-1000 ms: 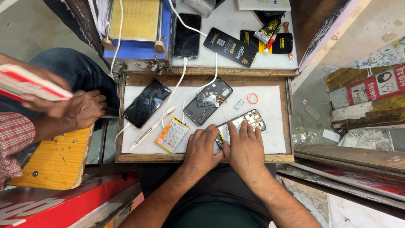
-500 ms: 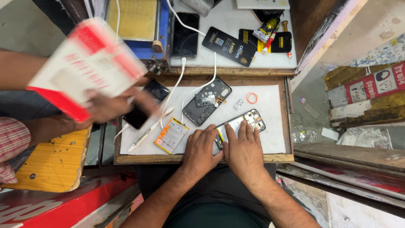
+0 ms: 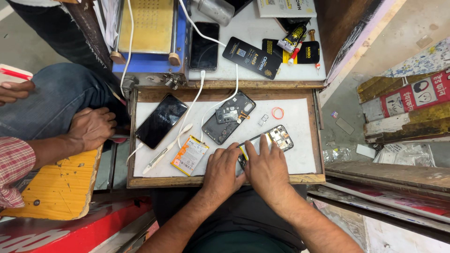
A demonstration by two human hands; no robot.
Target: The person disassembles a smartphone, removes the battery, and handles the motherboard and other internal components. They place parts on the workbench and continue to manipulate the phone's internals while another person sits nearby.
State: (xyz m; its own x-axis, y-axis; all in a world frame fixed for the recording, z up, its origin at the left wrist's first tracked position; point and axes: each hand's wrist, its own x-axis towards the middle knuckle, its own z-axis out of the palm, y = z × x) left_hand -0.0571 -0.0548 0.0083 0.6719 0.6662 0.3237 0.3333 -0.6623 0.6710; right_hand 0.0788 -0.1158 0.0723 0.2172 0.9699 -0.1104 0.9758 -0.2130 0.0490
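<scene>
Both hands rest on an opened phone (image 3: 276, 140) that lies on the white mat (image 3: 300, 159) of the wooden tray (image 3: 225, 180), at about 5 o'clock from the tray's middle. The left hand (image 3: 222, 171) lies flat, its fingers covering the lower left end of the phone, so this end is hidden. The right hand (image 3: 265, 168) presses on the phone with stretched fingers; only the upper right part, with bare circuit parts, is visible. Neither hand is clenched. Whether the fingers pinch some small part under them, I cannot tell.

At 9 o'clock from the hands lies a yellow-orange battery (image 3: 190, 154), and beside it a white tool (image 3: 166, 150) on a cable. At 12 o'clock is a second opened phone back (image 3: 228, 117), dark grey. At 10 o'clock a black phone (image 3: 161, 120) lies with the screen up. An orange rubber ring (image 3: 277, 113) lies at 1 o'clock, with two tiny metal pieces (image 3: 263, 119) near it, too small to make out.

At the left edge, another person's hand (image 3: 91, 127) rests on a knee in blue jeans; that person's second hand (image 3: 14, 89) is cut off by the frame and holds a white and red thing.
</scene>
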